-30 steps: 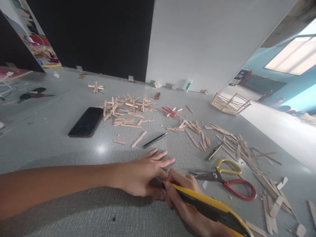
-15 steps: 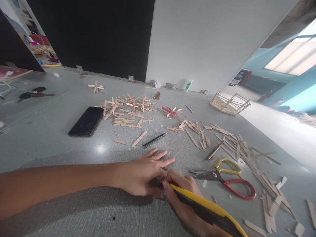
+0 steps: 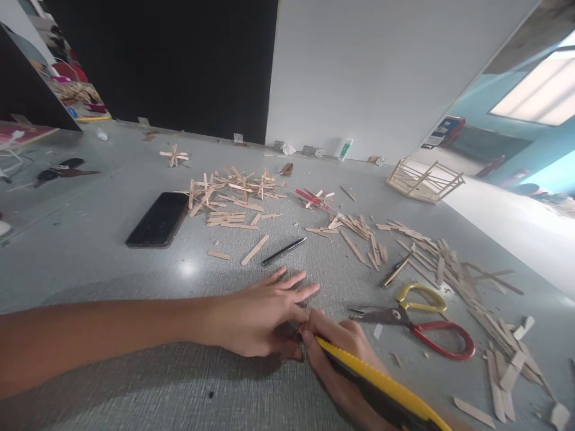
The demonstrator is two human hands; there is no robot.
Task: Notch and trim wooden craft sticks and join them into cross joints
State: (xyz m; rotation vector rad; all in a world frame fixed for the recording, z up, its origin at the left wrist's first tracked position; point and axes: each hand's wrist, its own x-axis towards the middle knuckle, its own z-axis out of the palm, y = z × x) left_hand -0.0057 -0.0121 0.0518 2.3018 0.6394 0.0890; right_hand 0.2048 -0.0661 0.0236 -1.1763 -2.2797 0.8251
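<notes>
My right hand (image 3: 335,347) is closed around a yellow and black utility knife (image 3: 375,383), whose handle slants down toward the bottom right. Its tip end meets my left hand (image 3: 263,320) just above the grey table. Three fingers of that hand are spread out, while the thumb and index finger come together at the knife's tip. Whatever lies between them is hidden by the hands. To the right lie open scissors (image 3: 404,317) with one yellow and one red handle loop. A black pen (image 3: 284,251) rests beyond my left fingertips, with a wooden craft stick (image 3: 255,249) beside it.
Behind the pen lies a heap of craft sticks (image 3: 229,191), with a phone (image 3: 158,219) at its left. More cut sticks (image 3: 498,341) and a gold-coloured pen-like tool (image 3: 398,269) are on the right. A stick frame (image 3: 424,181) stands near the far right edge. Upright panels (image 3: 350,72) border the back.
My right hand and the knife have shifted very slightly right and down. My left hand stays almost in place. The view has turned a little, so things at the right appear further right.
</notes>
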